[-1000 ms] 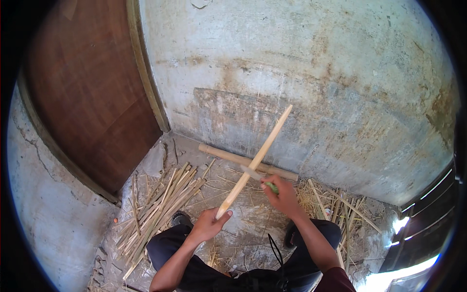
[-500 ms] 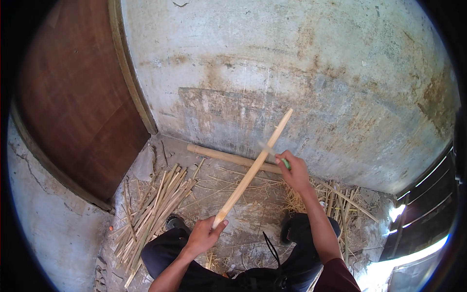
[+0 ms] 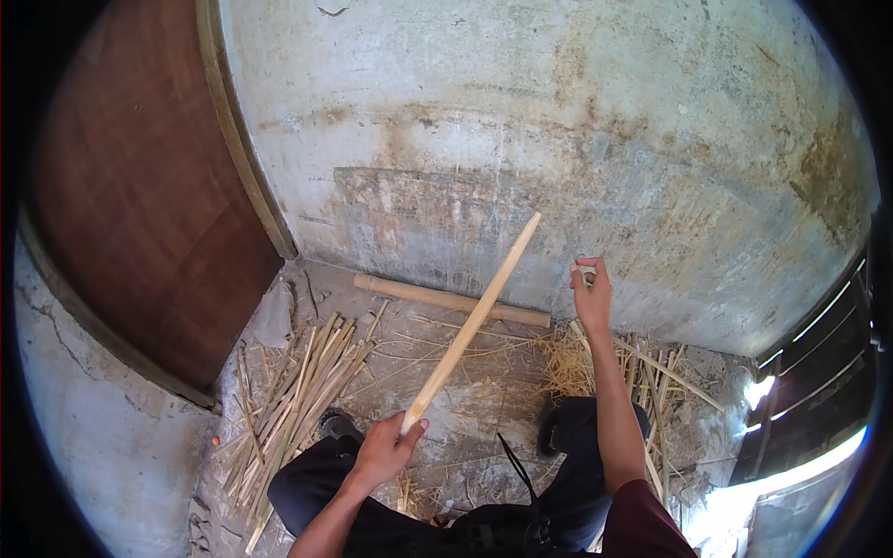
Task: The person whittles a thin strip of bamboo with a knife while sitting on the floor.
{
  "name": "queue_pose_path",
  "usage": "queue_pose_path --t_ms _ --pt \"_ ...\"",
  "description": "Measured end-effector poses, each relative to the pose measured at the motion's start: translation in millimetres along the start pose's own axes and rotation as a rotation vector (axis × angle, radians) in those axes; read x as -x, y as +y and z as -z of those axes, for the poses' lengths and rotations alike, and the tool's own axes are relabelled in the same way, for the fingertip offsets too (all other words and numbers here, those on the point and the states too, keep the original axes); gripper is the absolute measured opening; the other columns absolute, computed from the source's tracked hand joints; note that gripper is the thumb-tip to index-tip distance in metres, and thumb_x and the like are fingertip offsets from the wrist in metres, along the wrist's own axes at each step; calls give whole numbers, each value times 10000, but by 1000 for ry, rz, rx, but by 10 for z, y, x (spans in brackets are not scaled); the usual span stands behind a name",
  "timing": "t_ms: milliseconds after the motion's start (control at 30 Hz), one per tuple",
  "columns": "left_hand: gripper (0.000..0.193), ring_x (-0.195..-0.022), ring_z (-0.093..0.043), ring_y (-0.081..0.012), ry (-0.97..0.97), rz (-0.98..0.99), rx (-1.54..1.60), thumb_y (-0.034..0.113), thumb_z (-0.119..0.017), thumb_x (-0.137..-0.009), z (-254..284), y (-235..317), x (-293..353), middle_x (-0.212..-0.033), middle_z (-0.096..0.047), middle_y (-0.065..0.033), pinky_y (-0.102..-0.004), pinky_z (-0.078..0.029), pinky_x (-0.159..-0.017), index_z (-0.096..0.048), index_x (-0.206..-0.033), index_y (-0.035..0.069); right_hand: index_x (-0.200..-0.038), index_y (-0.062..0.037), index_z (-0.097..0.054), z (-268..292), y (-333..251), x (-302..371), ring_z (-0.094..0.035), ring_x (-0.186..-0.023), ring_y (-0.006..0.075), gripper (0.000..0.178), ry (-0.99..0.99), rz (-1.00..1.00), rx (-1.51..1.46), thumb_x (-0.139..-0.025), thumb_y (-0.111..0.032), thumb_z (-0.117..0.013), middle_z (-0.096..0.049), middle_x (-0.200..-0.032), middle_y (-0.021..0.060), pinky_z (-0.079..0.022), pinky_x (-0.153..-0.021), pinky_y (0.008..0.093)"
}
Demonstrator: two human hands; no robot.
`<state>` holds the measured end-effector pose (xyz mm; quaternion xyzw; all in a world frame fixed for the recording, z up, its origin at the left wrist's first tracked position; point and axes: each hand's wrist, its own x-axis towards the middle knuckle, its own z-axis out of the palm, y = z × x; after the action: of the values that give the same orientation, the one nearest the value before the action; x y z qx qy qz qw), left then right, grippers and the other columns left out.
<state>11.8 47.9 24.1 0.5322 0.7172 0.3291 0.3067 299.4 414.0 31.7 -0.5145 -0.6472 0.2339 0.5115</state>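
My left hand (image 3: 384, 450) is closed around the lower end of a pale split bamboo strip (image 3: 472, 328). The strip slants up and away to the right, its narrowed far tip in front of the wall. Off to the right of that tip, apart from the strip, my right hand (image 3: 593, 296) is raised and closed on a small knife (image 3: 586, 270). Its handle is mostly hidden by the fingers, and the thin blade shows only faintly against the wall. In the earlier frame the handle looks green.
A bamboo pole (image 3: 446, 298) lies along the wall foot. A pile of split strips (image 3: 298, 409) is on the left, with more sticks (image 3: 659, 372) and shavings (image 3: 566, 365) on the right. A brown door (image 3: 139, 186) stands at the left of the stained wall (image 3: 558, 121).
My right hand has lifted the knife off the bamboo strip and moved up and to the right. The strip's far tip has shifted slightly left, with my left hand still holding it.
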Motion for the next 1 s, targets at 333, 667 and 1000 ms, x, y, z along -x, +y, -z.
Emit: queue_pose_path --t_ms 333,667,1000 --pt "409 -634 -675 -389 5 29 -106 370 -701 -1069 -100 89 91 -702 -657 -241 -474 -518 -632 -718 -1020 -35 -1188 -72 -666 146 -328 71 -662 -704 132 174 -679 -84 -137 -1091 -217 -662 -724 -754 43 -494 -648 341" --pt "426 -676 -680 -491 6 -2 -86 373 -682 -1070 -104 -56 118 -687 -650 -268 -549 -516 -657 -681 -955 -37 -1219 -122 -646 117 -153 102 -727 -739 402 163 -44 29 51 -1068 -186 -639 -724 -790 172 -528 -667 464" --pt "446 -758 -695 -516 68 26 -106 388 -675 -1073 -35 -163 -85 -702 -651 -298 -578 -537 -735 -675 -969 -47 -1207 -142 -638 -460 -785 1961 -724 -665 374 195 -749 554 220 -1049 -242 -697 -759 -909 125 -541 -590 477"
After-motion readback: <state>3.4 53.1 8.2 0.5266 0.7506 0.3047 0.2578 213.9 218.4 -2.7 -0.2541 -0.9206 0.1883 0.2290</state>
